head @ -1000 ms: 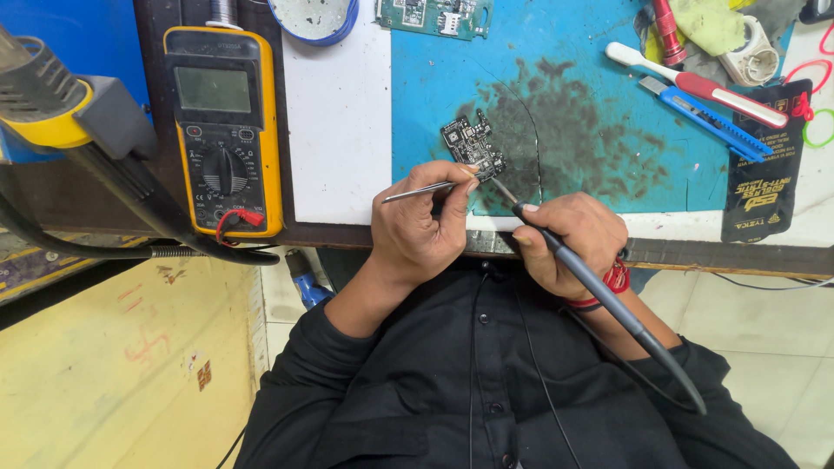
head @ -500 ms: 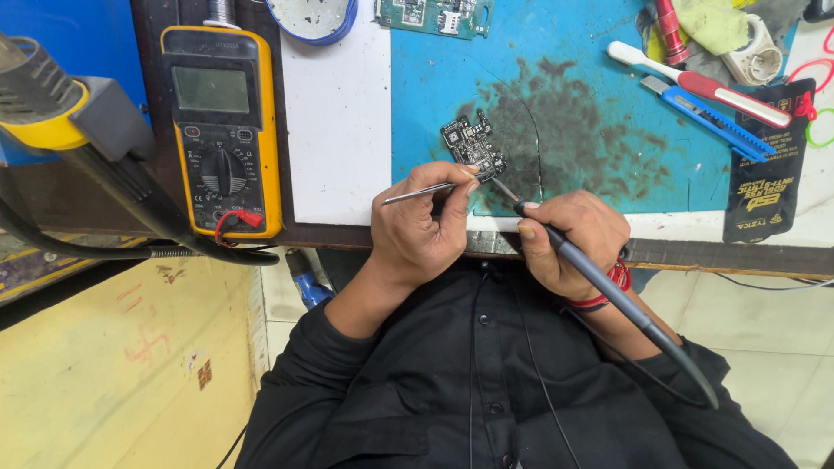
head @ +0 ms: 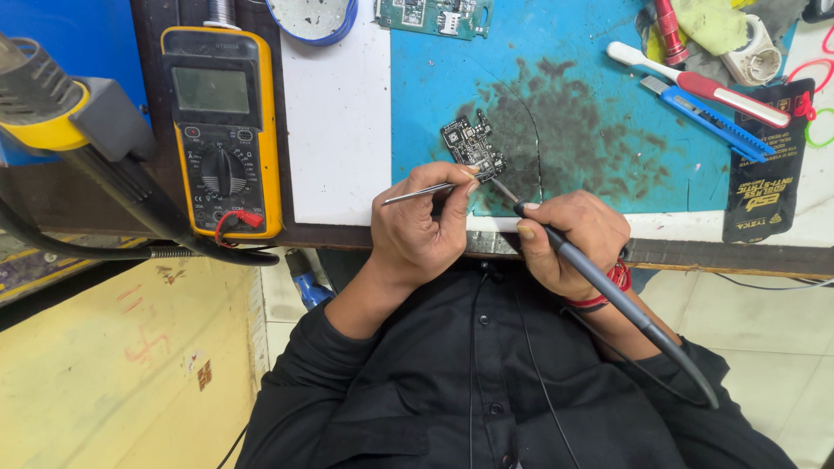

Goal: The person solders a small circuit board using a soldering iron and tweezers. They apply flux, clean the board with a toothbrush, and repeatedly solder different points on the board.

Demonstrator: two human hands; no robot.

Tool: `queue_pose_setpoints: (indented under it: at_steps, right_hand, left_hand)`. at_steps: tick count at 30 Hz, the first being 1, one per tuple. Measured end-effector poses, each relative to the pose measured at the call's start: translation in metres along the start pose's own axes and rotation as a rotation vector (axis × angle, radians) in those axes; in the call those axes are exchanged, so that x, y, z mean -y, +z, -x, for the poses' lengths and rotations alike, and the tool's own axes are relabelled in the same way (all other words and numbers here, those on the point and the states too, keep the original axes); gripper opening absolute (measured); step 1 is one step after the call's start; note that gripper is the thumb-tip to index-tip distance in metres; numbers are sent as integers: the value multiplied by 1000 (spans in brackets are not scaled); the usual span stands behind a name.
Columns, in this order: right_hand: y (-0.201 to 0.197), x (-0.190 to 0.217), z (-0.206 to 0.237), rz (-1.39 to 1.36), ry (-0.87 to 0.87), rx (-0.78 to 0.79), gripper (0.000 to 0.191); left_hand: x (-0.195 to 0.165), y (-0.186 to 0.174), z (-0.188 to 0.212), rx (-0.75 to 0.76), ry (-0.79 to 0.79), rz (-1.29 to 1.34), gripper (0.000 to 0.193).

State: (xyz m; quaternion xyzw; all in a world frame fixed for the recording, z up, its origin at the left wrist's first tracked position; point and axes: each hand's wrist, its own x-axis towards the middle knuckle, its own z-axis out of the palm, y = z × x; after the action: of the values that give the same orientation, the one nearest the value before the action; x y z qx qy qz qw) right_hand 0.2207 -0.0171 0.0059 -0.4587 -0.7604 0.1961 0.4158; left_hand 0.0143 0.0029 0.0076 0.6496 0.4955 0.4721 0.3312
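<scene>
**Hands barely shift over the small circuit board**

Since the earlier frames almost nothing has moved: both hands stay at the table's near edge, and the soldering iron's grey handle has tipped only slightly, its cable end sitting a little lower at the right.

The left hand (head: 421, 230) is closed around thin metal tweezers (head: 426, 189), pinched between thumb and fingertips, with the tips at the lower edge of the small dark circuit board (head: 472, 145). The right hand (head: 573, 239) is closed in a pen grip on the soldering iron (head: 599, 282), whose tip meets the board's lower right corner. A red band circles that wrist.

The board lies on the stained blue mat (head: 591, 113), near its lower left, just beyond the fingertips of both hands.

On the table (head: 339, 130), to the left, a yellow multimeter (head: 224, 130) lies flat with a red plug in its lower socket. A green circuit board (head: 434, 16) sits at the mat's top edge. At the upper right lie a toothbrush with a red and white handle (head: 695, 82) and, just beside it, a blue utility knife (head: 708, 120).
</scene>
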Motion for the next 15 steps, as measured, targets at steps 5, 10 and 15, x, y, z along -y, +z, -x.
queue_pose_setpoints:
  at_steps: [5,10,15]
  right_hand:
    - [0,0,0,12,10,-5,17]
    - [0,0,-1,-8,-17,-4,18]
    - [0,0,-1,-2,4,-6,17]
  left_hand:
    - [0,0,0,-3,-2,1,16]
    - [0,1,0,-1,-10,13,16]
    - [0,1,0,-3,11,-7,16]
